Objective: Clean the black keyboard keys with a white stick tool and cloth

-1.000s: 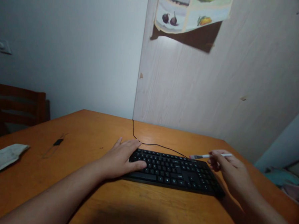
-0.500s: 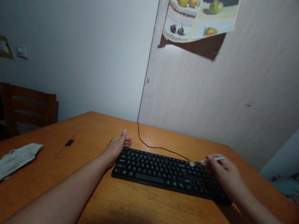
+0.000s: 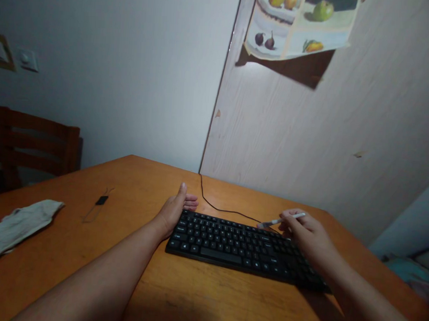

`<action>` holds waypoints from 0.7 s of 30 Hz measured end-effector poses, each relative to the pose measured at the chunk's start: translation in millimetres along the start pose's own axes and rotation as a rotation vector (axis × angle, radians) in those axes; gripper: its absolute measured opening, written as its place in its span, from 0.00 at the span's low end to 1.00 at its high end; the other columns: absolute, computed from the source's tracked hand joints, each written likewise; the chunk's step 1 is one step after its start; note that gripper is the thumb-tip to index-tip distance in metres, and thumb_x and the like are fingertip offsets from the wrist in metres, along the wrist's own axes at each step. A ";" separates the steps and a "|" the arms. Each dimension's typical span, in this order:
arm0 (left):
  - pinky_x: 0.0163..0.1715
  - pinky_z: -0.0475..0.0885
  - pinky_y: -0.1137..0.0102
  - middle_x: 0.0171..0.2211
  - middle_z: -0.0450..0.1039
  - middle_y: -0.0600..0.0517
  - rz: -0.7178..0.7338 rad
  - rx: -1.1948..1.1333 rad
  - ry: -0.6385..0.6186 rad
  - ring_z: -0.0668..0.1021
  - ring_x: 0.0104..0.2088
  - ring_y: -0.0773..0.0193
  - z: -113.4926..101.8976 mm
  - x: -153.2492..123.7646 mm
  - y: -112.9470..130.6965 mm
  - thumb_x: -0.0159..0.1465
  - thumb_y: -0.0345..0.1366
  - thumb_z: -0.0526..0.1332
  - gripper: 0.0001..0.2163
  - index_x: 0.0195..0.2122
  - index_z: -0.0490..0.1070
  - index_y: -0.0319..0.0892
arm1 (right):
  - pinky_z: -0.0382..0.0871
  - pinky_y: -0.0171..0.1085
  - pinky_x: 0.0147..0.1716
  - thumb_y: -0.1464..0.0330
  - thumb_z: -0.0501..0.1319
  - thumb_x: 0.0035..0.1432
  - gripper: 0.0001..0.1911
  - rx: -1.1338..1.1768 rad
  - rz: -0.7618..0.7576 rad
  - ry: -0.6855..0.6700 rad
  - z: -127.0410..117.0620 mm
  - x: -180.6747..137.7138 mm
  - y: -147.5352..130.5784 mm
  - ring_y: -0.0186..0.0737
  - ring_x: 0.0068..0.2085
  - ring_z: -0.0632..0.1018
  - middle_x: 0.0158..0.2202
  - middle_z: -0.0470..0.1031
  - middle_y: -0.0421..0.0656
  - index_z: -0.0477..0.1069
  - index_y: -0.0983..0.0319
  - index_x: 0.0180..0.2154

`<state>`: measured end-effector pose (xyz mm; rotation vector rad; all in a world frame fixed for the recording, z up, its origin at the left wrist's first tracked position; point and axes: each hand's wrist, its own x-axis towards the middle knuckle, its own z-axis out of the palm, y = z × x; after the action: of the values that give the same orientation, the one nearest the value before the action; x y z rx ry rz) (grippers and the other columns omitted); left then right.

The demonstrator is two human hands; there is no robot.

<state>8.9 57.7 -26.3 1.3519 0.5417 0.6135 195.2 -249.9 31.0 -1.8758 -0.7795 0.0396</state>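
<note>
A black keyboard (image 3: pixel 228 240) lies on the wooden table, its cable running from the back edge toward the wall. Against the keyboard's left end rests my left hand (image 3: pixel 174 211), thumb up and fingers stretched out beyond the back corner. My right hand (image 3: pixel 302 232) pinches the pale handle of a small brush (image 3: pixel 281 220) over the right part of the keyboard. The brush tip is at the back row of keys; whether the bristles touch them I cannot tell. The right hand and forearm hide part of the number pad.
On the left of the table (image 3: pixel 150 284) lie a crumpled whitish cloth (image 3: pixel 20 227) and a small black item with thin wire-like loops (image 3: pixel 102 200). A wooden chair (image 3: pixel 39 141) stands behind the table at left. The black cable (image 3: pixel 226 210) curves behind the keyboard.
My right hand has moved the brush leftward along the back of the keyboard. My left hand stays at the left end. The whole view has shifted slightly.
</note>
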 end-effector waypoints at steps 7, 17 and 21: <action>0.46 0.75 0.57 0.43 0.81 0.36 0.007 0.026 0.013 0.82 0.44 0.48 2.5 -3.3 1.7 0.59 0.73 0.44 0.43 0.42 0.77 0.35 | 0.64 0.37 0.27 0.47 0.60 0.58 0.21 -0.082 -0.001 0.022 26.8 5.9 -12.8 0.40 0.26 0.72 0.23 0.72 0.40 0.70 0.60 0.30; 0.44 0.74 0.59 0.42 0.81 0.37 0.017 0.018 0.011 0.82 0.43 0.50 3.4 -2.3 -1.2 0.59 0.72 0.44 0.43 0.44 0.77 0.34 | 0.63 0.37 0.25 0.47 0.59 0.59 0.22 -0.117 -0.051 0.060 41.3 11.5 -14.8 0.40 0.25 0.72 0.23 0.72 0.41 0.70 0.60 0.30; 0.44 0.74 0.59 0.41 0.81 0.37 0.019 0.017 0.025 0.82 0.40 0.51 4.9 -3.3 0.1 0.59 0.72 0.43 0.44 0.44 0.77 0.34 | 0.64 0.37 0.26 0.48 0.59 0.60 0.21 -0.026 -0.044 -0.075 47.2 12.7 -15.4 0.39 0.25 0.72 0.24 0.73 0.41 0.70 0.60 0.31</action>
<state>9.8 51.9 -25.4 1.3688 0.5558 0.6433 180.1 -201.2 27.0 -1.8894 -0.8764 0.0728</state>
